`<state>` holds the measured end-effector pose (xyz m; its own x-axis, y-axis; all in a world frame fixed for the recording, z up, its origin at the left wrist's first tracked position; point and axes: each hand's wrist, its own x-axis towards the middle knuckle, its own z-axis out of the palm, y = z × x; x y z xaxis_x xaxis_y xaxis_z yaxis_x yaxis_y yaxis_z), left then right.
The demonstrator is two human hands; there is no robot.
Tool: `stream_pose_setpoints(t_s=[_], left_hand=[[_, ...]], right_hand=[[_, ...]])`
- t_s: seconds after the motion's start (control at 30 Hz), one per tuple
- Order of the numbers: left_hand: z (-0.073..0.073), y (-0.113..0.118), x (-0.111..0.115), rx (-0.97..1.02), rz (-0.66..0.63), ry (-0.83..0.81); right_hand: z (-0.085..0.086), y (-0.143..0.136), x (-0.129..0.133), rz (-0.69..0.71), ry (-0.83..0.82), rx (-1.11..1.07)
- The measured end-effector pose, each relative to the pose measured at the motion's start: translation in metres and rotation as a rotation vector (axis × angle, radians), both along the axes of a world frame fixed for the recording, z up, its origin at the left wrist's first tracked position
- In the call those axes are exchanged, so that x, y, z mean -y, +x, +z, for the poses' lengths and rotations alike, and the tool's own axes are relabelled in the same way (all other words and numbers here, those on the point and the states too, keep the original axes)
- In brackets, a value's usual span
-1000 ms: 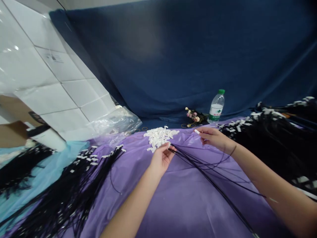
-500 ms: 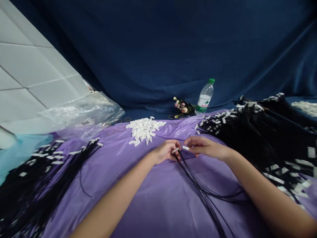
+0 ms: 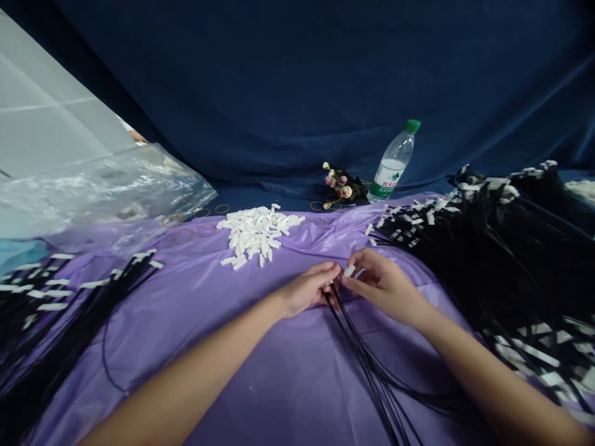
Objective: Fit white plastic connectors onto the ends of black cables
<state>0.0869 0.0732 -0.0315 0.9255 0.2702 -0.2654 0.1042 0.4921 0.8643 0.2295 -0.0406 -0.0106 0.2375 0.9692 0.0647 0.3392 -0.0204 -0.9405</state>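
Near the centre, my left hand (image 3: pixel 312 288) is closed on the upper ends of several thin black cords (image 3: pixel 367 365), which trail down toward the lower right. A bit of white shows between its fingers at the cord ends. Just to the right, my right hand (image 3: pixel 382 285) pinches a small white piece (image 3: pixel 349 271) between thumb and fingers, close to the left fingertips. A heap of similar white pieces (image 3: pixel 256 232) lies beyond my hands, to the left, on the purple cloth (image 3: pixel 279 378).
White-tagged black cords lie in a bundle at left (image 3: pixel 79 322) and a large pile at right (image 3: pixel 506 254). Clear plastic (image 3: pixel 153 179) covers the back left. A bottle (image 3: pixel 393 164) and flowers (image 3: pixel 343 186) stand at the back, near thin yellow rings (image 3: pixel 222 209).
The view has shifted slightly. The white piece in my right hand has turned from lying nearly flat to a steeper tilt, and my left fingers have closed further over the cord ends.
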Motion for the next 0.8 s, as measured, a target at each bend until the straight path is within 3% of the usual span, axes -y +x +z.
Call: stream_pose_setpoints(t_s=[0.17, 0.37, 0.7, 0.8], left_hand=[[0.0037, 0.0010, -0.0003, -0.032, -0.006, 0.020], [0.0080, 0.0007, -0.0026, -0.035, -0.064, 0.032], [0.0063, -0.0009, -0.0067, -0.033, -0.078, -0.020], [0.0034, -0.0013, -0.0078, -0.014, -0.073, -0.043]], right_hand=[[-0.0016, -0.0013, -0.0005, -0.050, 0.022, 0.091], [-0.0004, -0.0028, 0.0020, -0.029, 0.028, 0.045], [0.0005, -0.0063, 0.0021, -0.061, 0.007, 0.051], [-0.0001, -0.0045, 0.0051, -0.125, -0.030, 0.092]])
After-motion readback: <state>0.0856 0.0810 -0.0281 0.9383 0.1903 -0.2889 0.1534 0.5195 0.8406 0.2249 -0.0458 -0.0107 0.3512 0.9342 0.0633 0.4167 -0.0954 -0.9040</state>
